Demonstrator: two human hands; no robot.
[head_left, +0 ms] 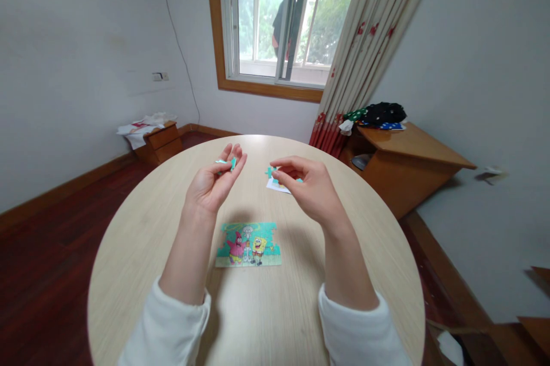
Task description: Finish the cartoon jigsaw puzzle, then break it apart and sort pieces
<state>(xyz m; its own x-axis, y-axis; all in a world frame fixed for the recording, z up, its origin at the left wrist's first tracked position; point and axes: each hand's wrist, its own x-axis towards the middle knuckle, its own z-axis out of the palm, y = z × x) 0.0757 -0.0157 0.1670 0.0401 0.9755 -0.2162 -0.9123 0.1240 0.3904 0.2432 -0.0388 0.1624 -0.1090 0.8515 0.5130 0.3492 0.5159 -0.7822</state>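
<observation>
My left hand (217,180) is turned palm up above the table, its fingers and thumb curled around a few teal jigsaw puzzle pieces (233,164). To its right, my right hand (303,183) pinches a teal puzzle piece (269,172) between thumb and fingertips. Partly hidden under that hand, a white-edged card (274,184) lies on the table. Nearer to me, between my forearms, lies a joined section of jigsaw puzzle (247,246). It shows a pink starfish, a pale figure and a yellow sponge on teal, with uneven side edges.
The round pale wooden table (141,251) fills the front. A brown desk (412,154) with dark cloth on it stands at the right, beside a long curtain (365,39). At the left is a small cabinet (161,145) with papers. A person (281,25) shows beyond the window.
</observation>
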